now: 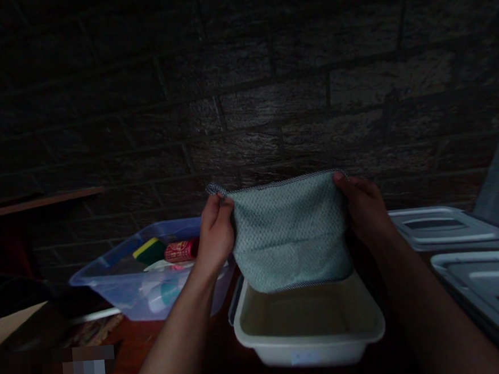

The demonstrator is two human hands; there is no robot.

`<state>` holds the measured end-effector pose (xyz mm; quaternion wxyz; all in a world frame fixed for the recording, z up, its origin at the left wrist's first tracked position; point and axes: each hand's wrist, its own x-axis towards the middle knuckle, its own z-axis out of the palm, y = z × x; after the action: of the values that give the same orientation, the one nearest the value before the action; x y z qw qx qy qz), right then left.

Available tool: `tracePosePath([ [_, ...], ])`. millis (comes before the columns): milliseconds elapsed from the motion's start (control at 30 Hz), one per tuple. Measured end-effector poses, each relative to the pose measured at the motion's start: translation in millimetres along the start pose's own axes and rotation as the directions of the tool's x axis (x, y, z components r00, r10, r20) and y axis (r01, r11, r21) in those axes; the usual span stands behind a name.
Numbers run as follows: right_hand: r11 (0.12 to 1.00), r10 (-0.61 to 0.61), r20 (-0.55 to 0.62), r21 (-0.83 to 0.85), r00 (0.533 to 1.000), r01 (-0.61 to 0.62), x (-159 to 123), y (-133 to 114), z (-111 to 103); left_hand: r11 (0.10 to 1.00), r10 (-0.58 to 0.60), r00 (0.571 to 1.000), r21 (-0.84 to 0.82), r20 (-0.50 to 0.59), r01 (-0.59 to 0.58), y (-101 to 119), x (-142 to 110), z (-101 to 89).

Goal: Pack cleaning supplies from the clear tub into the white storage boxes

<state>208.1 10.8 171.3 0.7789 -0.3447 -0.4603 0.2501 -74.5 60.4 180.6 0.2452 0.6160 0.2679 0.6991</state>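
A pale green textured cloth with a dark checked edge hangs spread between my two hands. My left hand pinches its top left corner. My right hand grips its top right corner. The cloth's lower edge hangs just above the back of a white rectangular tub that stands on the table in front of me. The tub's inside looks bare.
A clear blue-tinted bin at the left holds a yellow-green sponge, a red can and a white bottle. Grey bin lids lie at the right. A dark brick wall stands close behind. The scene is dim.
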Motion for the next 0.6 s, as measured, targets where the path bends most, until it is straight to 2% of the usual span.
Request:
tracePosePath([
  [67,0.998,-0.060,-0.009,-0.037,0.998,0.060,0.2,0.1,0.5,0.993,-0.062,0.997,-0.102,0.051,0.067,0.2,0.6,0.6],
  [133,0.983,-0.147,-0.033,-0.120,0.989,0.142,-1.2,-1.8,0.5,0.977,-0.114,0.983,-0.161,0.147,0.137,1.5,0.3,0.9],
  [233,0.938,-0.231,-0.046,-0.274,0.972,0.211,-3.3,-5.4,-3.0,0.974,-0.163,0.958,-0.115,0.236,0.194,3.9,-1.5,0.7],
  [300,0.903,-0.239,-0.048,-0.377,0.970,0.204,-2.8,-6.1,-7.7,0.989,-0.145,0.963,-0.008,0.228,0.150,5.5,-3.1,0.5],
  [367,0.848,-0.244,-0.060,-0.497,0.968,0.183,-0.5,-4.5,-12.5,0.990,-0.050,0.982,0.140,0.182,0.025,7.0,-4.4,0.7],
  [433,0.765,-0.261,-0.053,-0.621,0.964,0.173,2.2,-1.3,-15.6,0.952,0.062,0.987,0.289,0.150,-0.104,8.3,-5.3,1.2],
  [500,0.707,-0.262,-0.037,-0.688,0.964,0.165,4.0,2.3,-15.8,0.901,0.119,0.983,0.400,0.141,-0.166,9.0,-5.5,1.6],
  [567,0.727,-0.227,-0.033,-0.671,0.973,0.147,4.5,5.0,-13.8,0.873,0.112,0.983,0.459,0.145,-0.168,8.6,-5.1,1.4],
  [600,0.774,-0.191,-0.047,-0.621,0.980,0.121,4.5,5.7,-12.5,0.873,0.101,0.983,0.461,0.153,-0.162,7.9,-4.6,1.0],
])
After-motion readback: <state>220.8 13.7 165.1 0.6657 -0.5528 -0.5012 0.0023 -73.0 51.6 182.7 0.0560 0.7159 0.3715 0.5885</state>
